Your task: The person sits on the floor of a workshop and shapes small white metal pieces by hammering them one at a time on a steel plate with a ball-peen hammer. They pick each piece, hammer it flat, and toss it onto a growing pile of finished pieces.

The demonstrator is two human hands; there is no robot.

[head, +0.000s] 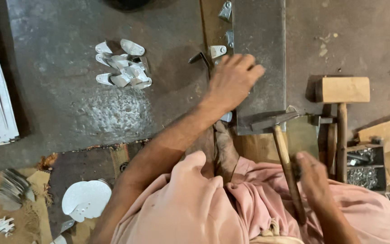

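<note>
The left hand [233,79] lies open on the flat grey steel plate [260,54]; the right hand [312,178] grips the wooden-handled steel hammer [281,149], head resting on the plate. Small shiny metal tabs [123,65] lie heaped nearby on the floor [68,104].

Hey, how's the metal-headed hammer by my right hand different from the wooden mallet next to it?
The hammer has a slim dark metal head; the wooden mallet has a chunky pale wood block head. The hammer lies slanted, its handle under the right hand; the mallet lies straight and untouched. Both have wooden handles and rest heads away from the person.
</note>
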